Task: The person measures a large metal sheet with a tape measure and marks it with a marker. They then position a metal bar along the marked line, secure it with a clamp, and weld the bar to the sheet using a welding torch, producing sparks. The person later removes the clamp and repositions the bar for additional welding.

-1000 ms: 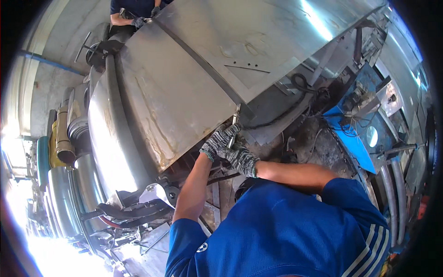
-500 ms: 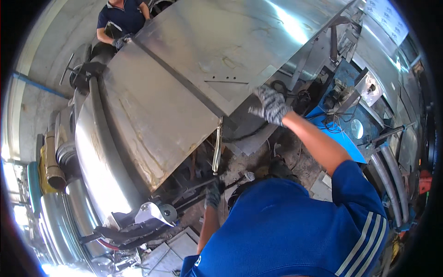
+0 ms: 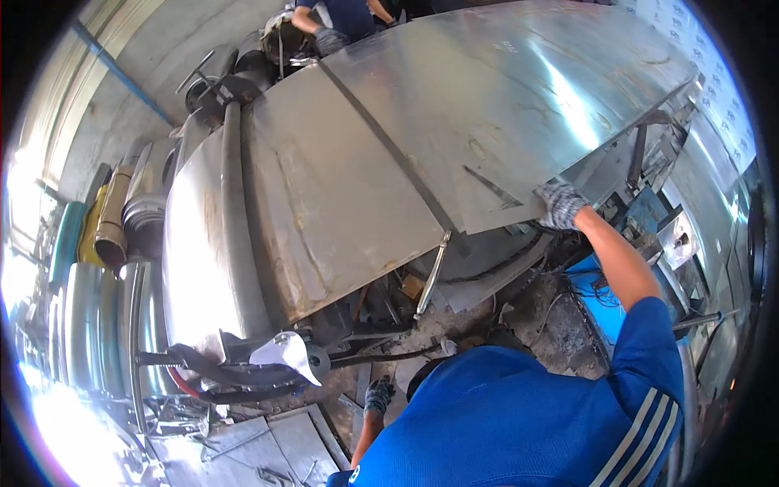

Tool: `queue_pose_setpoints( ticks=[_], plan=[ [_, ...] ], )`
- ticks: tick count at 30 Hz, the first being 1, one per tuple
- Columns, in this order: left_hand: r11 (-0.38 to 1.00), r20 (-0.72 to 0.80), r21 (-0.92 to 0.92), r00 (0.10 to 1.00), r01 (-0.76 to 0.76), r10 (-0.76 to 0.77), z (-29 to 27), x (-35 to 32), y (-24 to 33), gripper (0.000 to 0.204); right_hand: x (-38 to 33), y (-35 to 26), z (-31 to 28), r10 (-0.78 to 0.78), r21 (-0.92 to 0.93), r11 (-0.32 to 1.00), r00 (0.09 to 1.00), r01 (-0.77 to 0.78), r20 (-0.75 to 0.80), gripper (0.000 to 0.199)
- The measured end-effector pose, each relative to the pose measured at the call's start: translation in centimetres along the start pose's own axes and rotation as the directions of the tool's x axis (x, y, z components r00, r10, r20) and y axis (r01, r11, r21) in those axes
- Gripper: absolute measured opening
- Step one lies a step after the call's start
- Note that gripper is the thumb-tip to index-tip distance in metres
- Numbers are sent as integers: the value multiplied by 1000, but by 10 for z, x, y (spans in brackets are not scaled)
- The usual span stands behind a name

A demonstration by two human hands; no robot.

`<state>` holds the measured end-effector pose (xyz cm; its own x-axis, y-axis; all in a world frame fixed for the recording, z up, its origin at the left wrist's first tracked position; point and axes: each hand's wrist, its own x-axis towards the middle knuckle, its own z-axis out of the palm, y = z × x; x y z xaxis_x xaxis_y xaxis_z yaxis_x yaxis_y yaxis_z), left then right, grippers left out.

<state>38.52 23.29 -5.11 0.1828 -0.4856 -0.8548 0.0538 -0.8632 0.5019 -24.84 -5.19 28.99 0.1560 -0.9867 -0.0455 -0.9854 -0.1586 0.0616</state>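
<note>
While the right hand (image 3: 560, 204) clamps its gloved fingers on the near edge of the big metal sheet (image 3: 519, 105), which lies across the rollers and looks heavy, springy and sharp-edged, the left hand (image 3: 378, 397) hangs low, its grip unclear.

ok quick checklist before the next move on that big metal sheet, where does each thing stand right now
1. Right hand gloved and gripping the near edge of the metal sheet: ok.
2. Left hand on the sheet: not ok, it hangs low near the floor scrap, away from the sheet.
3. Far end supported: ok, a co-worker's gloved hand is at the far edge.
4. Sheet resting on the rolling machine: ok, it lies across the top.
5. Loose metal rod under the sheet's edge clear of it: cannot tell.
6. Footing: not ok, offcuts and hoses litter the floor.
</note>
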Motion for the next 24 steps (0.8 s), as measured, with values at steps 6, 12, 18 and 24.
queue_pose_setpoints(
  ticks=[6,12,18,24],
  plan=[
    [811,203,521,961,-267,186,17,21,-1,35,-118,-28,-17,159,132,978,986,-164,48,57],
    [418,522,737,840,-531,145,42,49,33,33,-277,-84,54,360,307,866,918,-395,167,47],
    [687,428,651,904,-323,19,108,52,116,33,-408,-111,104,607,276,561,614,-780,504,55],
    [717,421,615,905,-330,56,170,38,152,32,-485,-105,204,772,137,190,235,-972,591,69]
  ],
)
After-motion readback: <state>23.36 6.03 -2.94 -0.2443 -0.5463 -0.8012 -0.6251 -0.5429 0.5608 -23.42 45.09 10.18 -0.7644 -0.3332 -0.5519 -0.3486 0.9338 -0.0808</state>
